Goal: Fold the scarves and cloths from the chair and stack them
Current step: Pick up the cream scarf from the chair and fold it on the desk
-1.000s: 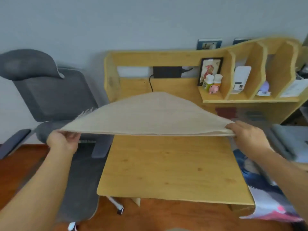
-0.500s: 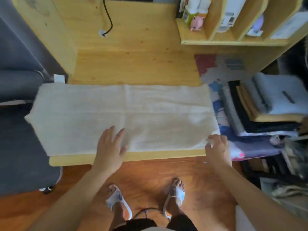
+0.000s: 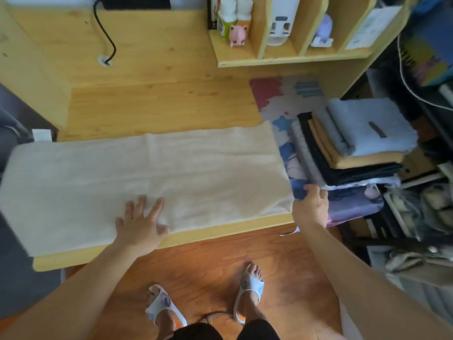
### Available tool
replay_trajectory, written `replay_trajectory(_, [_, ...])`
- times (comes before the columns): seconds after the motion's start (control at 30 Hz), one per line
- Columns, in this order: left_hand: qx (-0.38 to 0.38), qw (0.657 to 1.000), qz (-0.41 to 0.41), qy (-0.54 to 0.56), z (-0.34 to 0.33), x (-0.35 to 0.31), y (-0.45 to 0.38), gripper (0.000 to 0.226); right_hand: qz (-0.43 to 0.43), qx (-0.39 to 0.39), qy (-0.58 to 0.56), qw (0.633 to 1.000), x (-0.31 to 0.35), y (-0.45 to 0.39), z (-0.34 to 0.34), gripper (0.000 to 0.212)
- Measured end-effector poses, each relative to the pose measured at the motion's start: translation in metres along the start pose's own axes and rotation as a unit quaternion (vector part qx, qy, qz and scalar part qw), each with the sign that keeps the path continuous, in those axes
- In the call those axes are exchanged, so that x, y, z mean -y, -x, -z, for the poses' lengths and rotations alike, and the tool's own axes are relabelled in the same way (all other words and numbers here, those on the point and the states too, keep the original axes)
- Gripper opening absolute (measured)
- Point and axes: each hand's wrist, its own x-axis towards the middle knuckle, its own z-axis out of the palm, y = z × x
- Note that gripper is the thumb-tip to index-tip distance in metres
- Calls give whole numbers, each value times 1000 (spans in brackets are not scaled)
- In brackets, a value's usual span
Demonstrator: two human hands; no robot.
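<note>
A long cream scarf (image 3: 152, 175) lies spread flat across the wooden desk (image 3: 157, 109), its left end hanging past the desk's edge over the grey chair (image 3: 17, 278). My left hand (image 3: 141, 223) presses flat on the scarf near its front edge, fingers spread. My right hand (image 3: 311, 207) is at the scarf's right front corner, fingers curled, and seems to pinch that corner. A stack of folded cloths (image 3: 353, 148), light blue on top, then tan, black and grey, sits at the desk's right end.
A printed desk mat (image 3: 282, 99) lies under the stack. Shelf compartments (image 3: 282, 57) at the back hold bottles and a pink figure. A black cable (image 3: 105, 40) runs down the back panel. Cluttered racks (image 3: 416, 217) stand to the right. My feet in slippers are on the wooden floor (image 3: 208, 266).
A second ago both hands held the scarf up in the air; it now lies flat on the desk. The left hand has let go and slid onto the cloth.
</note>
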Motion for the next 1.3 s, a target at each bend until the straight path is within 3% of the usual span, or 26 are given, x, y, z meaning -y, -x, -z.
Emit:
replay_trajectory(0.13, [6, 1000, 9, 1, 0, -3, -1, 82, 178, 55, 92, 978, -15, 28, -33, 48])
replay_trajectory(0.37, [7, 1000, 12, 5, -2, -3, -5, 82, 197, 47, 186, 962, -12, 4, -31, 36])
replay_trajectory(0.47, [11, 1000, 11, 13, -2, -3, -6, 82, 200, 25, 164, 966, -18, 2, -17, 16])
replay_trajectory(0.53, [11, 1000, 7, 11, -2, -3, -5, 83, 133, 16, 107, 985, -16, 7, -9, 7])
replay_trajectory(0.6, [12, 1000, 3, 11, -1, -3, -4, 84, -48, 12, -13, 999, -18, 3, -3, 10])
replay_trajectory(0.67, [14, 1000, 4, 15, 0, -4, -3, 85, -234, 26, -137, 962, -25, -3, 2, 26])
replay_trajectory(0.7, [15, 1000, 4, 15, 1, -4, -2, 85, -277, 24, -152, 949, -27, -3, 4, 31])
replay_trajectory(0.77, [13, 1000, 3, 9, 0, -5, -2, 86, -214, -10, -74, 974, -26, 3, 0, 34])
replay_trajectory(0.83, [14, 1000, 0, -4, -2, -7, 1, 87, 11, -38, 19, 999, -13, 15, -11, 37])
replay_trajectory(0.9, [16, 1000, -5, -15, -6, -10, 5, 88, 218, -19, 79, 972, 10, 19, -29, 44])
replay_trajectory(0.97, [24, 1000, -5, -15, -7, -12, 9, 88, 321, 97, 186, 924, 27, 14, -45, 53])
replay_trajectory(1.03, [30, 999, -9, -1, -3, -13, 12, 86, 310, 176, 305, 883, 21, 2, -53, 63])
replay_trajectory(1.07, [39, 999, -14, 8, -1, -14, 15, 83, 254, 183, 336, 888, 14, -4, -51, 65])
replay_trajectory(1.17, [45, 998, -54, 3, 4, -21, 22, 74, 105, 122, 396, 904, 22, -16, -38, 62])
replay_trajectory(1.23, [30, 996, -82, -8, 2, -31, 24, 73, 129, 101, 396, 904, 59, -12, -39, 58])
replay_trajectory(1.3, [18, 994, -110, 5, 2, -46, 23, 73, 230, 124, 312, 914, 107, 2, -56, 61])
